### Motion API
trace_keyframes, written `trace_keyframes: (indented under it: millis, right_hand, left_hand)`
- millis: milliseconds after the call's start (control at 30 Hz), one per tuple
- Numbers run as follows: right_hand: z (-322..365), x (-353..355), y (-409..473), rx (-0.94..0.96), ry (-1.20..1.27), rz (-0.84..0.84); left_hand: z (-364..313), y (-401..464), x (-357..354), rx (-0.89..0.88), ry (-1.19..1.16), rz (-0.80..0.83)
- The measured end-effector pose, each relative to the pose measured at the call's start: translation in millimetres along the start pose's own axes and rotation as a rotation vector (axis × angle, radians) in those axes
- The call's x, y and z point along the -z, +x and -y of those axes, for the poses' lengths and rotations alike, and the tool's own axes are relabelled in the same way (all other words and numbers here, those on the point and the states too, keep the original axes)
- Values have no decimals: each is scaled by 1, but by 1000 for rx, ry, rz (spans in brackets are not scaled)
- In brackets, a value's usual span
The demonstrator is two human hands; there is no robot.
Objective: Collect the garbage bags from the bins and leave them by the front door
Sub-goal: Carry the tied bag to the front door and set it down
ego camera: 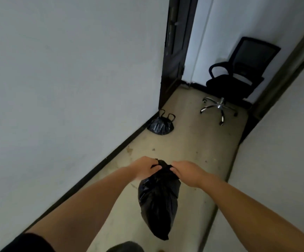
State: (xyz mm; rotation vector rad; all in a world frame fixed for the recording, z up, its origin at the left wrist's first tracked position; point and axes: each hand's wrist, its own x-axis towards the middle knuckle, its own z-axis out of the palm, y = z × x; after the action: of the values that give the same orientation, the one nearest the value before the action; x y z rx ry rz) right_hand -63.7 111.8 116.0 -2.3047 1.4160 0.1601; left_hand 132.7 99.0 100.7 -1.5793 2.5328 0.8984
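Note:
A black garbage bag [158,202] hangs in the air in front of me, over the corridor floor. My left hand [144,167] and my right hand [187,171] both grip its gathered top, one on each side. Farther down the corridor a second black garbage bag [160,125] with two loop handles lies on the floor against the left wall, just before a dark door [173,51] that stands ajar.
White walls run close on both sides of the narrow corridor. A black office chair [234,82] on a chrome wheeled base stands at the far end on the right. A dark door frame [282,75] edges the right wall.

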Motion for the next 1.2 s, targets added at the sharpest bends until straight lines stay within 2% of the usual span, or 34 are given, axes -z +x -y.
trace_keyframes:
  millis: [367,667,833,1000,1200]
  right_hand:
    - [-95,62,163,-22,22,36]
    - [-147,116,303,-103,109,9]
    - [-177,131,371,-123,163,17]
    - [-203,141,454,-92,258,75]
    - [-220,135,568,-44,400,245]
  left_hand:
    - [65,176,68,9,17,9]
    - [130,315,153,-15,-22,89]
    - [163,377,179,42,-54,131]
    - [207,441,195,173,-122,145]
    - [265,514,202,364,-203,176]
